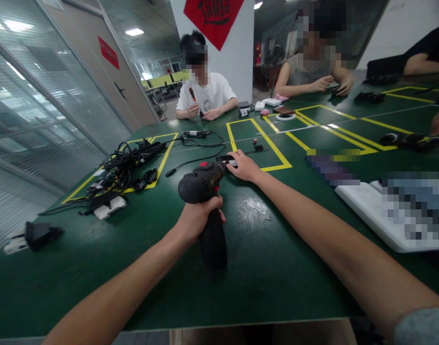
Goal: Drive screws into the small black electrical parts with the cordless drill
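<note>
A black cordless drill (198, 184) with red buttons stands in the middle of the view, its chuck pointing away from me. My left hand (201, 215) is wrapped round its grip, just under the motor housing. Beyond the drill's tip, my right hand (244, 166) is closed, fingers bent, on a small black-and-silver part (225, 158) low over the table. The drill's front end hides some of that part, so I cannot tell whether the bit touches it. A small black piece (259, 148) and a tiny red-and-white item (255, 141) lie just past my right hand.
A heap of black cables (133, 160) lies on the green table (277, 287) at left. Black-and-white pieces (109, 205) sit closer to me. A white tray (370, 215) is at right. Across the table, one person holds a screwdriver (192, 93); other people sit farther right.
</note>
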Demonstrator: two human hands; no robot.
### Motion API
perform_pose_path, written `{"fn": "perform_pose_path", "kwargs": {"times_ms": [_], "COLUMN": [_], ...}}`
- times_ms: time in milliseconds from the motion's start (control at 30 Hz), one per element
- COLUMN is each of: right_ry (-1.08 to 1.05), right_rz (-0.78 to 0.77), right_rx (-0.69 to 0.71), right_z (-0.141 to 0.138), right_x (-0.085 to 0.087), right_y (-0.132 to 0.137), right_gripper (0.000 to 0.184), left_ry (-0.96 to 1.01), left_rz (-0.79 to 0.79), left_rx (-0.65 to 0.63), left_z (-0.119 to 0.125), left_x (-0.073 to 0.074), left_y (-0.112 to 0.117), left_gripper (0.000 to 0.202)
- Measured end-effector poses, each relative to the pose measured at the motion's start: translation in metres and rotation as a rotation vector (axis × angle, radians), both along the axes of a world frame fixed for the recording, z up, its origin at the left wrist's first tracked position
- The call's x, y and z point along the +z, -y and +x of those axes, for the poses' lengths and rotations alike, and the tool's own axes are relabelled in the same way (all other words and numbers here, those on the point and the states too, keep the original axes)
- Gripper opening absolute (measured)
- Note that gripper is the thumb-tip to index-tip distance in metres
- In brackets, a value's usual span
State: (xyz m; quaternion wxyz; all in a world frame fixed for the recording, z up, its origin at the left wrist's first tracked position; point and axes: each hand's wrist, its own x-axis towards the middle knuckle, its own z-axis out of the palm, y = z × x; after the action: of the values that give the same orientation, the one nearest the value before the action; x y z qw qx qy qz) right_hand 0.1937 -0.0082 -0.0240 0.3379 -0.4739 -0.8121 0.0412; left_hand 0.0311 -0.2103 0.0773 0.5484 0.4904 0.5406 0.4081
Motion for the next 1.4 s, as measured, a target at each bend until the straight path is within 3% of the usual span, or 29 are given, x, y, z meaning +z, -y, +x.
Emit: {"fn": "perform_pose_path", "kwargs": {"times_ms": [1400], "right_ry": [0.006], "right_rz": [-0.005], "right_rx": [0.006], "right_z": [0.0006], "right_x": [0.0019], "right_y": [0.0006], "right_gripper": [0.049], "left_ry": [-0.023], "left_rz": [0.024], "left_rx": [0.003], "left_z": [-0.0005], "left_x": [0.0001], "left_y": [0.0004], "left_gripper": [0.015]}}
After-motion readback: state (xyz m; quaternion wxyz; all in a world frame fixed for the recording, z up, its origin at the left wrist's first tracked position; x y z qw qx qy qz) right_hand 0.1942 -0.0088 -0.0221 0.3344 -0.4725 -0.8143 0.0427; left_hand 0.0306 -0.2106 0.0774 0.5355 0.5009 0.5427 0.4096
